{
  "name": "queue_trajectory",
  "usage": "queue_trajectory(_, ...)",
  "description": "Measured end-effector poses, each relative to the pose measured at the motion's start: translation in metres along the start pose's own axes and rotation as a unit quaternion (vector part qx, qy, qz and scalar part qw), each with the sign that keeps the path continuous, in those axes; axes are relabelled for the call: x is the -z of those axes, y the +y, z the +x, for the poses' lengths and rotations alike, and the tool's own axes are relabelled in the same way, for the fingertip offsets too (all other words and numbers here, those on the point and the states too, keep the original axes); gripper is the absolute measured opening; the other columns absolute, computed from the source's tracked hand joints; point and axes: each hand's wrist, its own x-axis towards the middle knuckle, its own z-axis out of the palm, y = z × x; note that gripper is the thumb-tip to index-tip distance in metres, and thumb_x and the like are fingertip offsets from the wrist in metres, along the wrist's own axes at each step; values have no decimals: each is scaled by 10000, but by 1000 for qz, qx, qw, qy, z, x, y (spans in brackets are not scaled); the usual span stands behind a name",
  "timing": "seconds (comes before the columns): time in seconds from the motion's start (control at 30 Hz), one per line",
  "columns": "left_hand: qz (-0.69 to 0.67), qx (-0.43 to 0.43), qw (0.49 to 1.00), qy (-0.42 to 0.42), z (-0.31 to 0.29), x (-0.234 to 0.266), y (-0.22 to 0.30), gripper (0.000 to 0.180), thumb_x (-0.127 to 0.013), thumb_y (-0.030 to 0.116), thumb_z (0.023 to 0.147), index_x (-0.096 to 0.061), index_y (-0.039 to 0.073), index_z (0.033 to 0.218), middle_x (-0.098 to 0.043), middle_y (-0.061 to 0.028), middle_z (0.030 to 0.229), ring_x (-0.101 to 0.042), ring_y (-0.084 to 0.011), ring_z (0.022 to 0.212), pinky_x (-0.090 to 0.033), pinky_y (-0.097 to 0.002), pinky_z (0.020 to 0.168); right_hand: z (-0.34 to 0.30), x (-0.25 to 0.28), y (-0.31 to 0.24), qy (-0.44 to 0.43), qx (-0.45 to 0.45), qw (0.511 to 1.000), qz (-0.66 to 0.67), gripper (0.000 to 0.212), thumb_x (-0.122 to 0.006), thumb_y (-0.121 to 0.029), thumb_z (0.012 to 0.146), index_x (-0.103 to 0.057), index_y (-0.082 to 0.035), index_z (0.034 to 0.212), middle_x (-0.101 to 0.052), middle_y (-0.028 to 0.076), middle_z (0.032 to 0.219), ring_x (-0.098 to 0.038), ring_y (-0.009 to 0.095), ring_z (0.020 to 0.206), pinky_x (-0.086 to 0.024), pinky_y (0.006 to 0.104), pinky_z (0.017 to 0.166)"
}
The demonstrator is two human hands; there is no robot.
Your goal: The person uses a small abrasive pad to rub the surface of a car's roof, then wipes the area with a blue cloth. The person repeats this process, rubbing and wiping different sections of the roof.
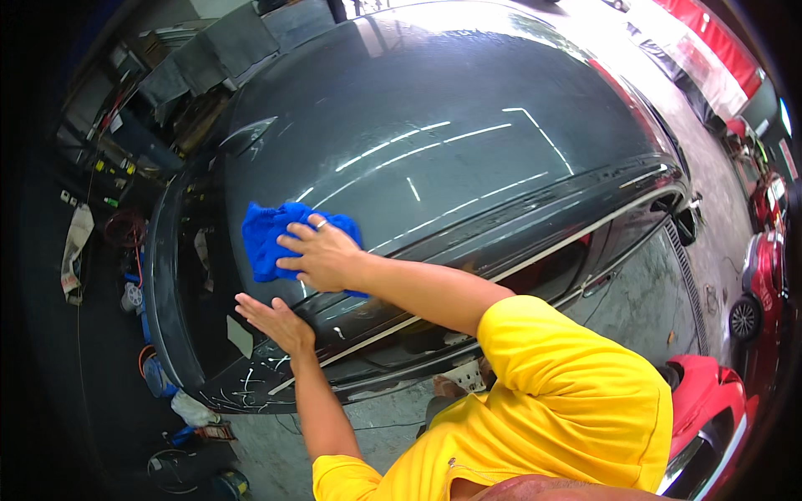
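A blue cloth lies bunched on the dark grey roof of a car, close to the roof's left end. My right hand, with a ring on one finger, holds it down against the panel, the fingers spread over the top. My left hand is open, its fingers stretched out, near the roof's edge just nearer than the cloth; it has nothing in it. I cannot tell whether it touches the car. Dark glass lies left of both hands. White streaks mark the bodywork at the near left corner.
A pale trim strip runs along the car's near side. Hoses and blue equipment stand on the dark floor at left. Grey panels lean at the far left. Red cars stand at right, beyond a floor drain grate.
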Motion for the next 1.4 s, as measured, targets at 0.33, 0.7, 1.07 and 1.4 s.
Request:
queue_trajectory(0.33,27,12,999,-35,-2,3,3,841,-270,579,1091,-96,-31,1644,-101,-257,1718,-41,-448,1591,-58,-526,1288,-294,148,264,-5,-584,779,-228,637,-349,-679,1031,-310,-438,1618,-211,42,1739,-136,368,1602,-122,700,1225)
queue_trajectory(0.7,120,-9,993,-8,-10,11,24,766,-324,513,1105,-131,14,1654,-91,-220,1731,-10,-465,1590,-36,-602,1268,-200,136,220,-5,-429,885,-180,524,-481,-315,993,-491,-301,1517,-421,73,1623,-428,374,1431,-359,621,1164)
queue_trajectory(1.07,-286,-78,955,3,-95,-54,264,731,-292,470,1109,-121,-3,1640,-38,-263,1721,75,-471,1584,6,-630,1244,36,26,90,-73,153,985,-18,512,-507,-529,1001,-522,-421,1501,-428,-25,1621,-317,268,1531,-249,661,1185)
queue_trajectory(1.4,128,-135,975,-125,-93,-79,284,710,-382,367,1102,-129,-7,1650,-125,-239,1722,-51,-508,1577,-44,-617,1256,-11,120,448,-42,-319,945,-56,609,-398,-664,1023,-384,-434,1587,-282,-4,1712,-221,301,1585,-178,653,1247)
